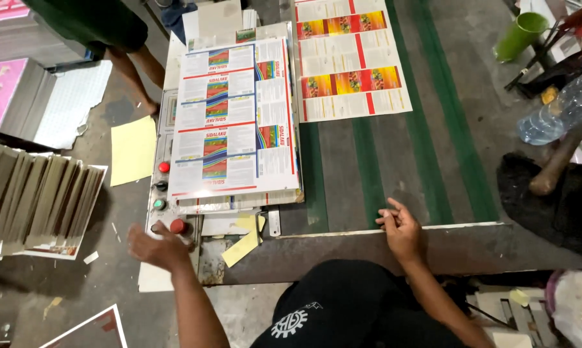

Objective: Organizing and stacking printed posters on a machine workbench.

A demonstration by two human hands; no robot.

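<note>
Left hand (154, 246) blurred, fingers spread, holding nothing, over control panel (154, 212), just beside red button (178, 226) at its 2 o'clock. Right hand (400, 229) loosely open, empty, resting on conveyor edge (458, 227). Printed sheet stack (236, 122) at 12 o'clock of left hand. Second printed sheet (350, 61) on belt at 11 o'clock of right hand. Green cup (520, 35) far at 1 o'clock.

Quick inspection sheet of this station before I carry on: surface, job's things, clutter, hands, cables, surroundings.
Surface: dark conveyor bed with green belts, mostly bare near the hands.
Job's things: stack of blue-striped printed sheets; red-and-yellow printed sheet on the belts; control panel with red and green buttons.
Clutter: yellow paper slips.
Hands: left hand blurred, by the red button; right hand resting on the bed's edge, empty.
Cables: nothing seen.
Surroundings: fanned cardboard stacks, green plastic cup, clear bottle, another person's leg.
</note>
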